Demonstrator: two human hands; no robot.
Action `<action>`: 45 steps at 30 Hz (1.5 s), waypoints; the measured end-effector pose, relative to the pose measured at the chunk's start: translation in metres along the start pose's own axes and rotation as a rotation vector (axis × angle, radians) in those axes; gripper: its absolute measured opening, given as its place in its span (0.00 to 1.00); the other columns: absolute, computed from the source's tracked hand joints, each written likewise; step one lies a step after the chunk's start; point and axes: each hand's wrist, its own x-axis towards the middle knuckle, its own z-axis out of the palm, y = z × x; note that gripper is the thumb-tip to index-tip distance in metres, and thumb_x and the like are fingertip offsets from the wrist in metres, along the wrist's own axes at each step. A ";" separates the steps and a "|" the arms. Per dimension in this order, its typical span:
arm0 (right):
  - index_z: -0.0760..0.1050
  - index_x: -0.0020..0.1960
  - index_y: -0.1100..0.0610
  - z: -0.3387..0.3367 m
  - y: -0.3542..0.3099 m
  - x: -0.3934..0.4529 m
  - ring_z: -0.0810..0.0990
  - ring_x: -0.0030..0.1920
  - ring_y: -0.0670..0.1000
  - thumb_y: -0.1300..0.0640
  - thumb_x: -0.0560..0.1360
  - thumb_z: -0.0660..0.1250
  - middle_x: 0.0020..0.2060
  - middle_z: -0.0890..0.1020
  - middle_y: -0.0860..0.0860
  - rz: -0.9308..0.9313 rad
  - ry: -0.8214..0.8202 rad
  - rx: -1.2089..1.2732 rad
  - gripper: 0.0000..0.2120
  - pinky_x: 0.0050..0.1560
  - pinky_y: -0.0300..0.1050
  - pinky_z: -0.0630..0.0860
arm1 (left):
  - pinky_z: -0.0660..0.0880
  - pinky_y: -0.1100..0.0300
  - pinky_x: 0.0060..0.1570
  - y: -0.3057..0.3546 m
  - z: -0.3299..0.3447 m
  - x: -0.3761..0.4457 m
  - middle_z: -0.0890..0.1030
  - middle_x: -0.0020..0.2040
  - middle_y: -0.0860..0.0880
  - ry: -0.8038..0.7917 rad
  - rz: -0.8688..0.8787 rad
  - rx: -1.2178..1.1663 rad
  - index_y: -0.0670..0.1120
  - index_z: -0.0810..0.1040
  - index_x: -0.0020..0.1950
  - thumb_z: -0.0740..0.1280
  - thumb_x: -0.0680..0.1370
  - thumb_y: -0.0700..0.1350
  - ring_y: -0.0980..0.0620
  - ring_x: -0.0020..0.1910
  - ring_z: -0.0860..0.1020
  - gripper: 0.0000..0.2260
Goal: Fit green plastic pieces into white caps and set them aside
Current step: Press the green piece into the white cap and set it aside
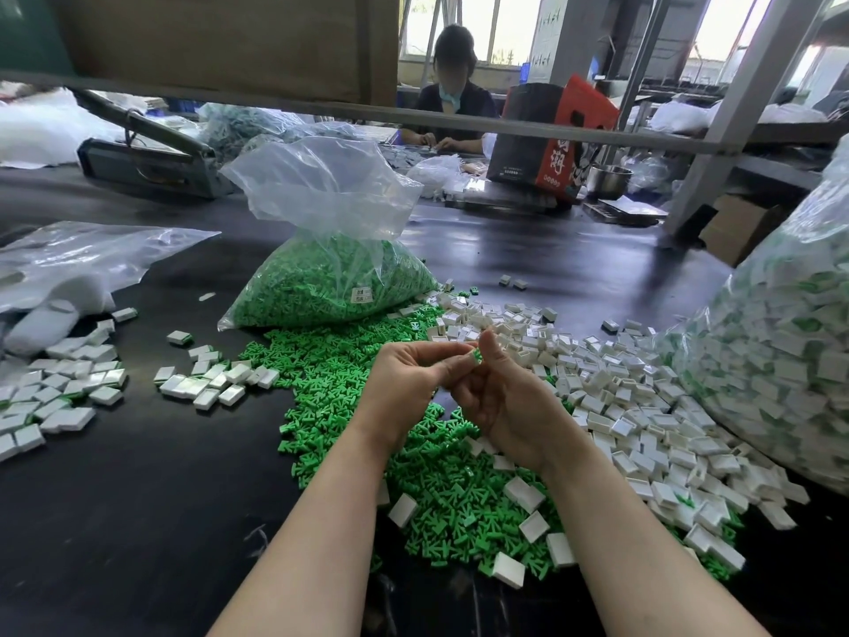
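1. A small green plastic piece (478, 355) is pinched at the fingertips of both hands, held up over the heap; the left hand (404, 383) is curled on it from the left, the right hand (510, 397) from the right. Whether a white cap is already round it cannot be told.
2. Risk: a skewed press is likely to jam the piece or pop it from the fingertips; a dropped one would be lost in the loose heap of green plastic pieces (441, 462) directly below.
3. Risk: the pile of empty white rectangular caps (643, 406) overlaps the green heap, so a wrong pick is easily made.
4. Finished caps (69, 388) lie well apart at left; an unfitted cap could be mixed in there.
5. Edges: the clear plastic bag of green pieces (331, 278) is close behind the hands, and a large clear bag of filled caps (781, 342) crowds the right.
6. Bare dark worktop (161, 498) is open at near left, the likeliest lane for setting aside.
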 end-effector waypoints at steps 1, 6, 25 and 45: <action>0.83 0.42 0.54 0.000 0.000 0.000 0.77 0.33 0.45 0.41 0.76 0.62 0.34 0.78 0.51 0.001 -0.003 0.015 0.19 0.34 0.34 0.76 | 0.78 0.65 0.42 0.000 0.000 0.000 0.86 0.38 0.44 -0.006 0.001 -0.006 0.45 0.86 0.41 0.71 0.73 0.33 0.53 0.38 0.84 0.08; 0.83 0.44 0.55 -0.001 0.001 0.000 0.78 0.35 0.45 0.40 0.74 0.66 0.35 0.78 0.51 -0.007 -0.018 0.053 0.18 0.38 0.34 0.78 | 0.78 0.64 0.44 0.001 0.001 0.000 0.85 0.39 0.42 -0.018 0.008 -0.023 0.45 0.87 0.41 0.72 0.72 0.34 0.50 0.40 0.84 0.07; 0.84 0.49 0.55 -0.006 0.001 0.000 0.74 0.36 0.45 0.41 0.74 0.65 0.35 0.75 0.50 -0.015 -0.061 0.060 0.19 0.41 0.34 0.76 | 0.78 0.64 0.44 0.003 0.003 -0.003 0.84 0.42 0.37 -0.036 0.016 -0.038 0.46 0.87 0.40 0.72 0.69 0.37 0.45 0.41 0.81 0.06; 0.83 0.52 0.56 -0.007 0.003 0.001 0.73 0.37 0.45 0.42 0.76 0.64 0.37 0.74 0.50 -0.026 -0.084 0.065 0.19 0.42 0.35 0.76 | 0.79 0.64 0.44 0.006 0.005 -0.005 0.82 0.46 0.30 -0.040 0.031 -0.012 0.47 0.87 0.39 0.70 0.72 0.33 0.39 0.45 0.79 0.10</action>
